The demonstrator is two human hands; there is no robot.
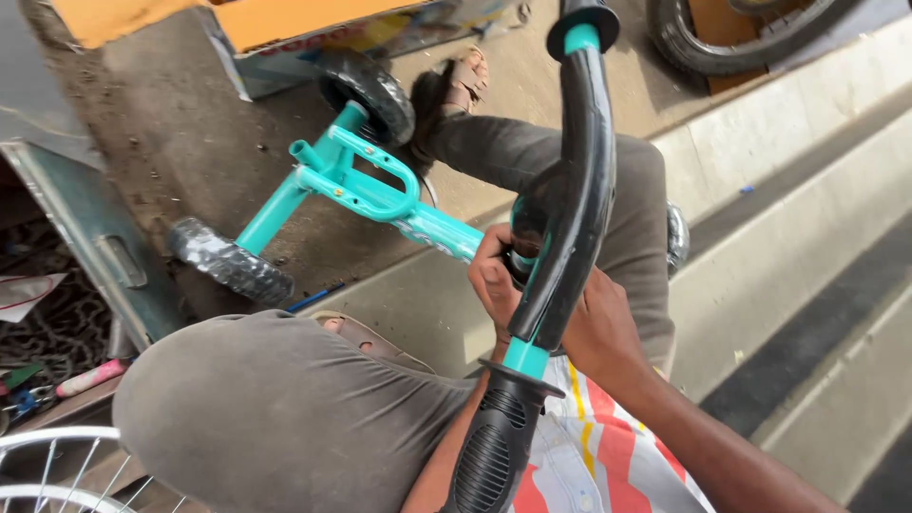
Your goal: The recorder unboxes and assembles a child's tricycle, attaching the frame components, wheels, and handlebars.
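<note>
A small teal bicycle frame point(380, 195) lies on the dusty floor point(171, 142) between the person's knees, its 2 black training wheels point(231, 262) at the far end. A black handlebar point(570, 199) with teal bands and a ribbed black grip point(494, 446) stands across the front of the frame. The left hand point(494, 280) is curled around the stem where the bar meets the frame, fingers pressed together on it. The right hand point(600, 332) sits behind the bar, just beside the stem; how its fingers lie cannot be told. A cardboard box point(285, 28) stands beyond the frame, and a spoked wheel rim point(57, 465) shows at the lower left.
</note>
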